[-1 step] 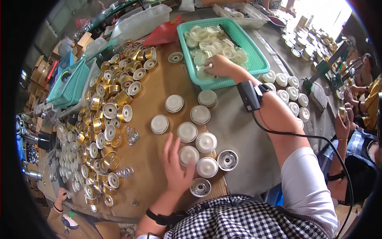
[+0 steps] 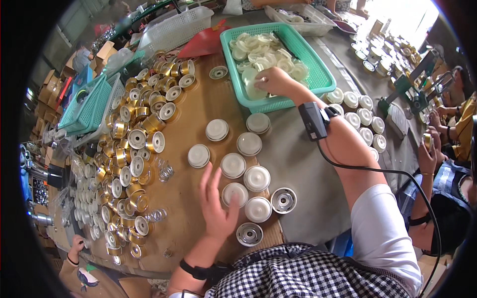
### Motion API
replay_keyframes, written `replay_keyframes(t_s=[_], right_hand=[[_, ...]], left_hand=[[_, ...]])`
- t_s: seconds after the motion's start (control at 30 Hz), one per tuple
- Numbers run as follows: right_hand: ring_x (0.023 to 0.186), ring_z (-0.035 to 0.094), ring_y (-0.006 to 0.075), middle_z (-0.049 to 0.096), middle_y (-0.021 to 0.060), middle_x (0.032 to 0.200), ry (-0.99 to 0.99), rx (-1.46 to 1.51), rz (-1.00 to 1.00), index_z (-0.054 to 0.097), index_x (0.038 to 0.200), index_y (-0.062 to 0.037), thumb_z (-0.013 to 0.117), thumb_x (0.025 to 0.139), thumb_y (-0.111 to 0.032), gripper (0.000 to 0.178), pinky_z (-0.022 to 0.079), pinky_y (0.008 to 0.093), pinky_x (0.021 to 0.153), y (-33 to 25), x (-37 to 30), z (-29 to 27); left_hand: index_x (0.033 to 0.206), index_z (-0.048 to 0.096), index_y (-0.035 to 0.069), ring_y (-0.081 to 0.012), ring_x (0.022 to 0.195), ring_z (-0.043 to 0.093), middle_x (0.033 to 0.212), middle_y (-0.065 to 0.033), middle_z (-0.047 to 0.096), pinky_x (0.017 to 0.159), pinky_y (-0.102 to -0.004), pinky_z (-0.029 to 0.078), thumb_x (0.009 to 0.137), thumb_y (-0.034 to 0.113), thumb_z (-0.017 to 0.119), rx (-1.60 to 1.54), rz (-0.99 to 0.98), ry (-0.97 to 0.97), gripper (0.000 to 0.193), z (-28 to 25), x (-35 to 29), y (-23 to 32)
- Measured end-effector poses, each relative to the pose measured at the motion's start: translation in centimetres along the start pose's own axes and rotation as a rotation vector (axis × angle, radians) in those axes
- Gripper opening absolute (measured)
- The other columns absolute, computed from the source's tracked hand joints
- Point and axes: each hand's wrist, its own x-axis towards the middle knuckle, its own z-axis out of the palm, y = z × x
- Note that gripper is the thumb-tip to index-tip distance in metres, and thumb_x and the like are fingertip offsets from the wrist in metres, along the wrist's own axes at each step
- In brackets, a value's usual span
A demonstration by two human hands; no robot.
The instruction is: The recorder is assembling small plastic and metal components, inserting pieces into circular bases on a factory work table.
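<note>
My right hand (image 2: 276,82) is over the near left part of a teal plastic basket (image 2: 271,104), its fingers pinched at the edge of a translucent plastic disc (image 2: 250,79). Many similar pale discs and rings lie heaped in the basket. My left hand (image 2: 217,208) hovers above the brown board with fingers spread, holding nothing. Close beside it stand several round parts topped with white caps, such as a white-capped part (image 2: 233,165). Two metal cups with open tops, one a metal cup (image 2: 283,200) and the other a nearer metal cup (image 2: 249,234), show their inner rings.
A large pile of gold-rimmed cups (image 2: 136,139) covers the left side. Loose springs (image 2: 165,170) lie beside it. Further white-capped parts (image 2: 352,120) stand right of the basket. A red scoop (image 2: 201,42) lies at the back. A black cable (image 2: 367,169) hangs from my right forearm. Co-workers sit at right.
My left hand has shifted slightly left. At my right fingertips, a translucent disc now shows more fully above the heap. The parts on the board keep their places.
</note>
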Motion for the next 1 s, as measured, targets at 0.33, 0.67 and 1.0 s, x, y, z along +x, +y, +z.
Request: replay_keyframes(t_s=[0.33,0.67,1.0], right_hand=[[0.086,0.063,0.0033,0.070,-0.0019,0.105,-0.426,1.267,0.086,0.060,0.135,-0.0041,0.064,0.102,-0.021,0.038,0.051,0.0210,0.069,-6.4,-13.4,-2.4],[0.082,0.062,0.0039,0.069,-0.0017,0.100,-0.509,1.463,0.266,0.060,0.130,-0.0044,0.059,0.105,-0.017,0.029,0.050,0.0212,0.066,-8.9,-28.0,0.4],[0.074,0.065,0.0234,0.062,0.0075,0.095,0.476,0.025,0.137,0.069,0.112,-0.0069,0.065,0.089,-0.001,0.024,0.055,0.0338,0.064,-4.0,-33.5,1.5]], left_hand=[[0.153,0.035,-0.002,-0.0262,0.134,0.050,0.153,-0.0167,0.041,0.110,-0.0404,0.044,0.101,0.012,0.060,-0.762,-0.091,-0.009,0.060,0.9,10.5,4.2],[0.148,0.047,0.006,-0.0167,0.123,0.056,0.134,-0.0083,0.058,0.104,-0.0309,0.045,0.097,0.012,0.070,-1.174,-0.526,-0.417,0.056,1.0,3.8,8.0],[0.141,0.051,0.001,-0.0235,0.110,0.065,0.132,-0.0161,0.062,0.089,-0.0376,0.057,0.097,0.025,0.070,-1.130,-0.730,-0.084,0.054,-6.5,-3.4,3.4]])
